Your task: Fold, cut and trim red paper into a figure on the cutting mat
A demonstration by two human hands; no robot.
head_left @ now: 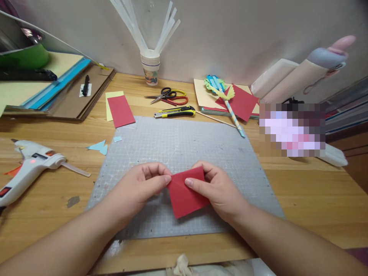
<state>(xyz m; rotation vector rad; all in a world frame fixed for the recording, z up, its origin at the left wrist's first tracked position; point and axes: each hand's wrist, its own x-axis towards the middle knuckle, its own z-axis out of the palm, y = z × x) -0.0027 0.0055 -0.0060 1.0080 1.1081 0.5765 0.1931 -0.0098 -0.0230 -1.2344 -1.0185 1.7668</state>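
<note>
A square-looking piece of red paper point(185, 201) is held up above the grey cutting mat point(138, 147). My left hand point(143, 182) pinches its upper left corner between thumb and forefinger. On the other side my right hand point(220, 188) grips the right part, thumb flat on the front and fingers behind, where they are mostly hidden. Whether the paper is folded I cannot tell. Beyond the mat's far left corner, another red paper rectangle point(120, 111) lies over a yellow sheet point(109, 107).
A glue gun point(34, 163) rests at left, near light blue scraps point(99, 147). Behind the mat are a yellow-black utility knife point(175, 112), scissors point(163, 95) and paper cups point(150, 69) with translucent sticks. A paper flower point(220, 88) lies on coloured sheets at back right.
</note>
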